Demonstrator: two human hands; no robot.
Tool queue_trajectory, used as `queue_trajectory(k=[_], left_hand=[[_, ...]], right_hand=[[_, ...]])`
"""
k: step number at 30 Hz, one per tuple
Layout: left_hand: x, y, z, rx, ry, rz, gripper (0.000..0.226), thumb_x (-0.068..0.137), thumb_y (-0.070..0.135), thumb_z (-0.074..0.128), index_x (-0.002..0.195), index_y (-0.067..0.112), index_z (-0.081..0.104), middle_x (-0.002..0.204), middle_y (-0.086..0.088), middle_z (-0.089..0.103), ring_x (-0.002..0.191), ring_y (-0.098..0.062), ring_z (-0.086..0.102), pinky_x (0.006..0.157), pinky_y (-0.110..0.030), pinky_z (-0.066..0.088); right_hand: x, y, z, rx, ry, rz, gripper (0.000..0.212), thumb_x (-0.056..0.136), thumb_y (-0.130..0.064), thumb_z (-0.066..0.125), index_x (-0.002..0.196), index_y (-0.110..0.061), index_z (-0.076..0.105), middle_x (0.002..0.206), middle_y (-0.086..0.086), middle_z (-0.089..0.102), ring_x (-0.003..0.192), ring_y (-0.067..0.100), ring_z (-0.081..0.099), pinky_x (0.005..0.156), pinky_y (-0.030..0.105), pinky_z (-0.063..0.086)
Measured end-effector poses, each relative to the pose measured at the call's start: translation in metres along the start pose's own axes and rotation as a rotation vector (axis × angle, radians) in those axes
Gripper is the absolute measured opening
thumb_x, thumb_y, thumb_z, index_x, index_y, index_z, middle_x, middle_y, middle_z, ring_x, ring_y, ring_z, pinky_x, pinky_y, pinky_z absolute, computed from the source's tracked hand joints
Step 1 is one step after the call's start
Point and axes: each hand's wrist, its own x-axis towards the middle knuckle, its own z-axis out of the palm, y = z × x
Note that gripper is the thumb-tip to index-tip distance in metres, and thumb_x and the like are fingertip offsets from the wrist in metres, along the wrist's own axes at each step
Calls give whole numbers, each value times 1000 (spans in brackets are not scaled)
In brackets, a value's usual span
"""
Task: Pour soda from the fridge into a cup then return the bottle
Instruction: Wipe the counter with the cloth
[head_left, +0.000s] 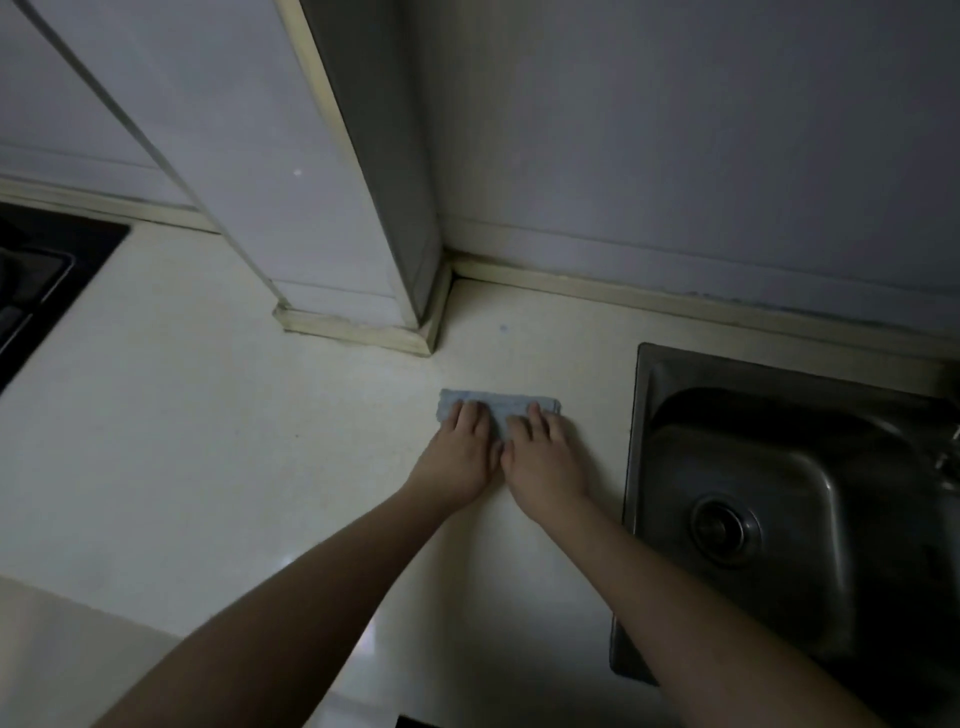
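A small folded light-blue cloth (498, 405) lies flat on the cream countertop (208, 441), near the wall corner. My left hand (460, 457) rests palm down on the cloth's left part, fingers spread. My right hand (540, 457) presses on its right part, right beside the left hand. Neither hand curls around the cloth. No soda bottle, cup or fridge is in view.
A steel sink (779, 519) with a drain sits to the right of my hands. A black stove top (36, 280) is at the far left. A white pillar (322, 208) juts out from the wall behind the cloth.
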Motion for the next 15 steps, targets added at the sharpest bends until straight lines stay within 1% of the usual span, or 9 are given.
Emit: queue_trajectory(k=[1, 3, 6, 7, 8, 10, 11, 14, 15], left_hand=[[8, -7, -3, 7, -21, -3, 61, 99, 39, 28, 128, -9, 53, 127, -27, 53, 121, -44, 49, 102, -54, 43], [25, -18, -14, 70, -35, -11, 68, 97, 44, 19, 135, -4, 49, 136, -24, 49, 127, -43, 44, 113, -53, 28], [56, -27, -33, 144, -56, 16, 79, 89, 45, 4, 142, 0, 43, 143, -21, 43, 133, -38, 39, 118, -45, 17], [68, -30, -37, 168, -66, 15, 80, 89, 44, 2, 145, 1, 38, 146, -21, 40, 135, -36, 36, 119, -44, 15], [81, -31, -39, 181, -64, 2, 75, 92, 43, 6, 147, 1, 34, 148, -21, 37, 137, -36, 33, 119, -43, 13], [104, -35, -42, 177, -87, -53, 62, 99, 36, 20, 149, 0, 28, 149, -22, 33, 140, -35, 29, 120, -43, 12], [114, -35, -44, 183, -102, -92, 59, 101, 33, 24, 149, 0, 26, 150, -22, 31, 140, -35, 27, 119, -42, 13], [143, -36, -54, 204, -143, -179, 55, 102, 27, 26, 151, 3, 17, 152, -20, 25, 140, -34, 25, 114, -40, 23], [151, -38, -55, 167, -138, -196, 55, 102, 26, 27, 152, 4, 16, 152, -19, 23, 140, -35, 25, 112, -41, 28]], right_hand=[[8, 0, -4, -60, -10, -45, 48, 102, -26, 27, 147, -9, 27, 157, 15, 18, 145, 37, 6, 118, 49, 7], [27, -1, -11, -105, 4, -44, 49, 103, -24, 26, 148, -6, 24, 157, 15, 19, 146, 36, 5, 119, 47, 3], [58, -2, -21, -157, 28, -31, 50, 102, -24, 26, 149, -5, 23, 157, 14, 19, 146, 35, 5, 119, 45, 3], [68, -2, -25, -175, 23, -43, 50, 102, -23, 26, 149, -6, 23, 157, 14, 18, 146, 36, 4, 119, 46, 3], [81, -1, -27, -196, 6, -55, 50, 102, -21, 27, 149, -6, 23, 157, 14, 17, 146, 38, 4, 119, 47, 3], [104, 1, -33, -228, -17, -57, 51, 100, -19, 31, 150, -8, 22, 157, 15, 13, 145, 39, 3, 118, 48, 4], [115, 1, -36, -224, -15, -38, 55, 99, -19, 33, 151, -9, 18, 158, 15, 11, 146, 38, 2, 119, 46, 5], [151, 6, -33, -123, -9, 55, 66, 95, -22, 37, 152, -15, 6, 160, 12, 5, 147, 32, -1, 119, 42, 9], [163, 8, -29, -96, -17, 82, 67, 94, -23, 37, 152, -17, 5, 160, 11, 4, 147, 32, -2, 118, 42, 11]])
